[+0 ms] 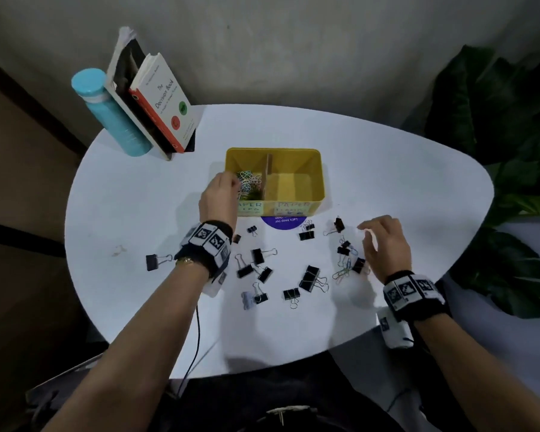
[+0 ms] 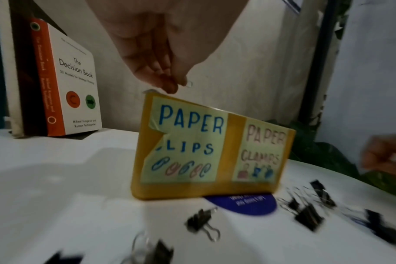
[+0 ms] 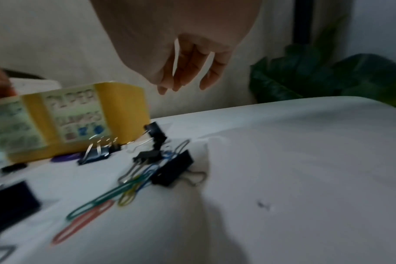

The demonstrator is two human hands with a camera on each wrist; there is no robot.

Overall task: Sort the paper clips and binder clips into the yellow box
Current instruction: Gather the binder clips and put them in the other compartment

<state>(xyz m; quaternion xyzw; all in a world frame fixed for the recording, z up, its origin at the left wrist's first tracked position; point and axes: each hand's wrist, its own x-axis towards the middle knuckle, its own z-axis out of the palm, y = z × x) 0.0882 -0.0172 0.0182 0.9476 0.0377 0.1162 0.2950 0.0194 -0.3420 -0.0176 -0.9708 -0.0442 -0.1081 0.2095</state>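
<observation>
Yellow box (image 1: pixel 316 182) at table (image 1: pixel 138 194) centre: coloured paper clips (image 1: pixel 248 179) heaped in left compartment, right one bare. Left hand (image 1: pixel 219 194) poised over left compartment, fingertips (image 2: pixel 170 84) pinching a small clip (image 2: pixel 189 84); right hand (image 1: pixel 385 241) hovering loose-fingered, holding nothing, beside scattered paper clips (image 3: pixel 97 207). Binder clips (image 1: pixel 309 277) strewn in front of box; books (image 1: pixel 159 104) and bottle (image 1: pixel 113 113) far left.

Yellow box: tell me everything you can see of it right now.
The yellow box is an open rectangular container, upright on the white table, partly over a purple round sticker. A brown divider splits it in two: the left compartment holds coloured paper clips, the right looks empty. Handwritten front labels read "PAPER CLIPS" and "PAPER CLAMPS". The left hand is over its left rim; whether it touches is unclear.
</observation>
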